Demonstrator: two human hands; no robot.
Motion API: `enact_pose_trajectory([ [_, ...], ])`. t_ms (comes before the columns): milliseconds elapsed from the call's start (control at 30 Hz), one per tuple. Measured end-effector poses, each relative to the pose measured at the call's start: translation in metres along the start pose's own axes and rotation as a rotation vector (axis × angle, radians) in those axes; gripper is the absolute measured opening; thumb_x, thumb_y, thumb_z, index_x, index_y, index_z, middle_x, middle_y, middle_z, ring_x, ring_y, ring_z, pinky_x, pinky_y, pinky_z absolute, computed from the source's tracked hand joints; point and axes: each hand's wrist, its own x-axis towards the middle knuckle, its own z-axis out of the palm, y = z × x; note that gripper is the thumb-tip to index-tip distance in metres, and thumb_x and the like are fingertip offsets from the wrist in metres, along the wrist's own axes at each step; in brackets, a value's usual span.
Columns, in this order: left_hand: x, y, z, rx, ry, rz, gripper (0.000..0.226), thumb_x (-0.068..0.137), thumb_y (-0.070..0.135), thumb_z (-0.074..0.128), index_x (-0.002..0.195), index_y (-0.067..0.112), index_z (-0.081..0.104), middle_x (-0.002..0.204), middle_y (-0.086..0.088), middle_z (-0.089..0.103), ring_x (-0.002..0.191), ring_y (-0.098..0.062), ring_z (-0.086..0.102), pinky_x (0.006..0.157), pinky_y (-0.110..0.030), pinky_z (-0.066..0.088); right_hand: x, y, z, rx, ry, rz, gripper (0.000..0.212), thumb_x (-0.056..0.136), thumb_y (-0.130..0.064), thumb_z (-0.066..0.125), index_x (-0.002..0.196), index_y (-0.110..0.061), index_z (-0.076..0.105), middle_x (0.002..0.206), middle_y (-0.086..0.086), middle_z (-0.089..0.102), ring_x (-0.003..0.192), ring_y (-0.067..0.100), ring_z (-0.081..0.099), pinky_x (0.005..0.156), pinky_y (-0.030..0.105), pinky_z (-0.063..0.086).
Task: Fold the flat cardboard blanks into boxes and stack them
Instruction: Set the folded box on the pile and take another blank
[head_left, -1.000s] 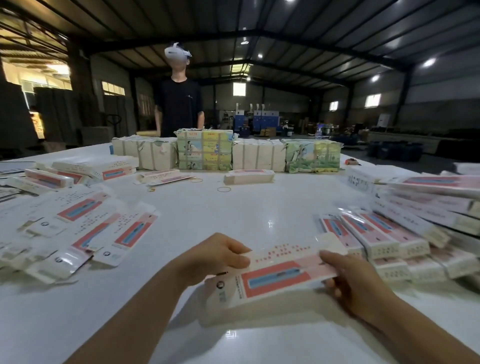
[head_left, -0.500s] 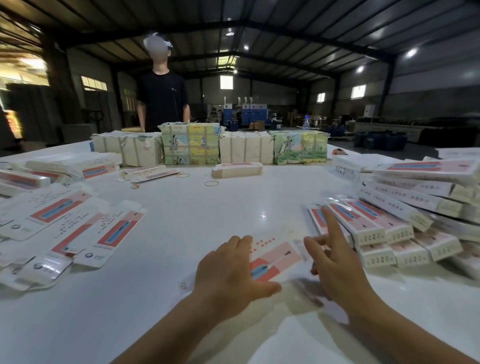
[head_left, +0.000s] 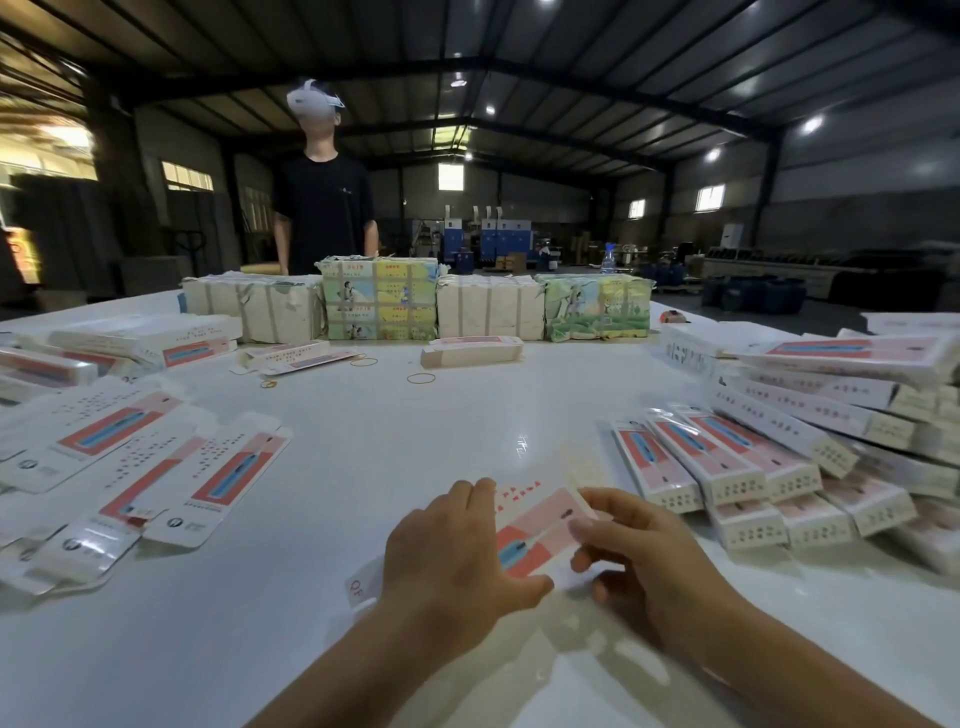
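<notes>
Two hands: both on one carton (head_left: 535, 530) at the near middle of the table (head_left: 415, 467).
Left hand (head_left: 457, 551): laid flat over the carton's left part, fingers straight, pressing down.
Right hand (head_left: 639, 556): fingers curled on the carton's right end; exact grip partly hidden.
Change: one second ago the carton was held up between both hands; now it lies pressed on the table.
Meaning: judged a creasing or flattening step; this box is not yet finished.
Finished boxes (head_left: 753, 467): stacked at right, just beside the right hand.
Flat blanks (head_left: 156, 467): spread at left, awaiting folding.
</notes>
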Motion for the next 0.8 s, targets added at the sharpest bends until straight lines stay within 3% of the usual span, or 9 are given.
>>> enact_pose_trajectory([
  [133,0.0,0.002,0.0,0.031,0.005,0.084,0.083,0.065,0.079,0.053,0.129,0.034,0.026,0.111,0.017,0.045,0.084,-0.008,0.046,0.071,-0.018,0.034,0.002,-0.001,-0.007,0.047,-0.129,0.03,0.007,0.075,-0.009,0.071,0.081,-0.005,0.073,0.085,0.019,0.071,0.058,0.021,0.06,0.046,0.028,0.047],
  [267,0.002,-0.003,-0.004,-0.009,-0.005,0.124,0.066,0.069,0.072,0.056,0.122,0.037,0.037,0.111,0.019,0.052,0.081,-0.008,0.051,0.068,-0.017,0.041,0.001,0.003,-0.006,-0.043,-0.24,0.011,0.02,0.065,-0.011,0.073,0.085,-0.008,0.075,0.078,0.016,0.067,0.054,0.022,0.058,0.047,0.029,0.045],
  [433,0.006,-0.009,-0.009,-0.099,-0.061,0.1,0.061,0.069,0.072,0.055,0.117,0.036,0.045,0.113,0.017,0.058,0.084,-0.007,0.057,0.075,-0.025,0.053,-0.002,0.008,0.0,-0.158,-0.128,-0.115,0.025,0.078,-0.015,0.071,0.1,-0.027,0.067,0.078,0.01,0.068,0.055,0.024,0.057,0.047,0.031,0.047],
  [533,0.007,-0.013,-0.01,-0.19,-0.105,0.047,0.06,0.066,0.074,0.052,0.112,0.037,0.045,0.114,0.018,0.058,0.082,-0.008,0.06,0.074,-0.025,0.054,0.0,0.01,0.002,-0.223,0.124,-0.202,0.041,0.083,-0.015,0.07,0.106,-0.043,0.05,0.066,0.0,0.066,0.049,0.015,0.056,0.046,0.024,0.045],
  [633,0.008,-0.017,-0.01,-0.225,-0.108,0.01,0.06,0.068,0.075,0.053,0.113,0.037,0.045,0.116,0.018,0.058,0.081,-0.007,0.061,0.074,-0.025,0.055,0.001,0.011,-0.004,-0.203,0.349,-0.33,0.027,0.085,-0.011,0.068,0.102,-0.029,0.061,0.062,-0.005,0.063,0.05,0.009,0.057,0.047,0.019,0.046],
  [700,0.008,-0.018,-0.008,-0.248,-0.125,-0.005,0.059,0.069,0.075,0.054,0.114,0.039,0.044,0.117,0.019,0.056,0.081,-0.007,0.062,0.074,-0.023,0.055,0.0,0.011,-0.003,-0.252,0.333,-0.359,0.019,0.087,-0.008,0.065,0.097,-0.023,0.07,0.072,-0.007,0.066,0.054,0.006,0.057,0.05,0.018,0.048],
  [800,0.008,-0.015,-0.005,-0.274,-0.154,-0.018,0.064,0.068,0.077,0.053,0.119,0.04,0.042,0.12,0.02,0.054,0.082,-0.008,0.062,0.074,-0.021,0.055,-0.003,0.014,0.006,-0.304,0.254,-0.37,0.023,0.091,-0.01,0.06,0.1,-0.03,0.068,0.086,-0.007,0.065,0.06,0.004,0.058,0.053,0.018,0.048],
])
